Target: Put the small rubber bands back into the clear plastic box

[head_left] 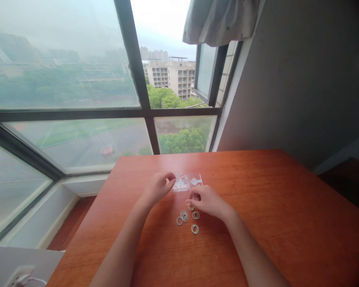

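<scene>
A small clear plastic box point(182, 186) with compartments lies on the table, its lid point(195, 180) opened out to the right. A few rings are inside it. My left hand point(159, 186) is at the box's left edge, thumb and fingers closed together; what lies between them is too small to make out. Just in front of the lid, my right hand point(208, 202) is closed in a pinch above a ring point(191, 207). Whether its fingertips hold anything cannot be told. Nearer to me lie several pale rings point(184, 216), some overlapping, with a pair of rings point(194, 229) closest.
The wooden table point(272, 215) reaches to the windows at the back and left. A window sash point(208, 73) stands open beyond it, under a curtain point(221, 24). A grey wall point(293, 87) rises at the right. A wall socket with a plug point(22, 277) is at lower left.
</scene>
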A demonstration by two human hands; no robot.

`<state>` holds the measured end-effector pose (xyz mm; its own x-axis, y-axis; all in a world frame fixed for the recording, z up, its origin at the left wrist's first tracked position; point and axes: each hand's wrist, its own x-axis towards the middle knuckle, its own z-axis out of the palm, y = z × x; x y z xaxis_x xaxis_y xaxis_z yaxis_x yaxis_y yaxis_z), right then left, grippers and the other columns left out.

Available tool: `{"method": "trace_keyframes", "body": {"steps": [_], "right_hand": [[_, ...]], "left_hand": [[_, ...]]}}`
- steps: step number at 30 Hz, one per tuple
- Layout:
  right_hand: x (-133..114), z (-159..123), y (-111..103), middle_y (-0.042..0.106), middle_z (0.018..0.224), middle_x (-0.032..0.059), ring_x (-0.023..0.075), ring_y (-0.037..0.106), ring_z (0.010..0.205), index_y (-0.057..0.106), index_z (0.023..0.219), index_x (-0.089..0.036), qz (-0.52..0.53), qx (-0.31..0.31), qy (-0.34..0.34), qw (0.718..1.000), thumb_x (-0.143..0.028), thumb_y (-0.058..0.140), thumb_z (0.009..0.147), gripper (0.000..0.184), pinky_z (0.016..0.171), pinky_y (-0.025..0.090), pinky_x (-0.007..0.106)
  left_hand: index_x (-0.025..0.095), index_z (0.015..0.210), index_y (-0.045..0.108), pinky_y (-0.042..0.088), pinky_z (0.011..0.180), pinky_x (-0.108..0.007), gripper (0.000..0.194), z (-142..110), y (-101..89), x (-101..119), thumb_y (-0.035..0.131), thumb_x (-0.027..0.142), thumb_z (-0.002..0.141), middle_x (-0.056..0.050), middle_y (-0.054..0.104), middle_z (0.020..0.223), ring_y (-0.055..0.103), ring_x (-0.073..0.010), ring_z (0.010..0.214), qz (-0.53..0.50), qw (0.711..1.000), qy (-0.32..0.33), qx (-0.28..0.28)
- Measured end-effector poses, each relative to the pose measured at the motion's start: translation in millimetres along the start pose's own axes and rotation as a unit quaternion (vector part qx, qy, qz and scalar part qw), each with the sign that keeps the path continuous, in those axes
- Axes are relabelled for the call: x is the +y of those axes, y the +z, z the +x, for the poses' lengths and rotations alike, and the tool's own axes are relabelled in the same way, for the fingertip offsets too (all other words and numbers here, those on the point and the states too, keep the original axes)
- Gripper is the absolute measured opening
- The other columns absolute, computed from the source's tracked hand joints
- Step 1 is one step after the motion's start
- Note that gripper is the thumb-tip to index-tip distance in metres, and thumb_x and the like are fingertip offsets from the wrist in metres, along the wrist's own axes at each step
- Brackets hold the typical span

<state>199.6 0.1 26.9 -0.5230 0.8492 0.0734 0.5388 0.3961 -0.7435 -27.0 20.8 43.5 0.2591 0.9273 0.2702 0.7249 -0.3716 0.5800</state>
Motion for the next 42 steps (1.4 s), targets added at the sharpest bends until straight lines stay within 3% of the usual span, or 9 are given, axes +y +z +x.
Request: {"method": "trace_keyframes", "body": {"steps": [5,10,18,27,42], "right_hand": [[1.0,5.1,-2.0,0.053,0.058,-0.0045,0.01,0.047,0.056,0.066,0.075,-0.018,0.023,0.108,0.008,0.994,-0.024,0.063,0.079,0.007,0.053,0.032,0.02],[2.4,6.5,-2.0,0.05,0.057,-0.0042,0.0105,0.046,0.054,0.067,0.077,-0.019,0.031,0.141,0.021,0.989,-0.026,0.062,0.08,0.009,0.052,0.032,0.021],[1.0,6.5,-2.4,0.054,0.059,-0.003,0.011,0.047,0.055,0.067,0.079,-0.019,0.03,0.143,0.015,0.989,-0.028,0.061,0.08,0.01,0.053,0.034,0.021],[4.3,6.5,-4.6,0.053,0.057,-0.0036,0.0111,0.048,0.055,0.068,0.077,-0.019,0.009,0.143,0.03,0.989,-0.027,0.062,0.079,0.01,0.053,0.033,0.021],[8.7,4.7,-5.5,0.057,0.059,-0.003,0.0115,0.051,0.058,0.069,0.077,-0.02,-0.005,0.101,0.037,0.994,-0.023,0.061,0.078,0.009,0.056,0.033,0.021]], "left_hand": [[0.017,0.081,0.067,0.039,0.057,-0.021,0.018,0.1,7.6,17.3,0.055,0.029,0.087,-0.001,0.066,0.073,0.051,-0.0104,0.061,-0.074,0.997,0.014,-0.028],[0.017,0.083,0.067,0.04,0.059,-0.021,0.015,-1.5,16.1,30.0,0.056,0.026,0.086,-0.001,0.066,0.079,0.049,-0.01,0.064,-0.158,0.984,0.032,-0.069],[0.016,0.079,0.067,0.04,0.058,-0.021,0.012,-0.6,17.4,30.9,0.055,0.019,0.081,0.0,0.064,0.073,0.049,-0.0098,0.063,-0.165,0.982,0.033,-0.085],[0.017,0.076,0.065,0.04,0.059,-0.023,0.011,-0.2,7.0,11.2,0.055,0.019,0.079,-0.002,0.065,0.075,0.052,-0.0117,0.063,-0.056,0.998,0.018,-0.012],[0.019,0.082,0.068,0.042,0.062,-0.024,0.013,-2.4,1.4,-2.9,0.056,0.023,0.081,-0.004,0.068,0.085,0.058,-0.0154,0.071,0.021,1.0,-0.007,-0.013]]}}
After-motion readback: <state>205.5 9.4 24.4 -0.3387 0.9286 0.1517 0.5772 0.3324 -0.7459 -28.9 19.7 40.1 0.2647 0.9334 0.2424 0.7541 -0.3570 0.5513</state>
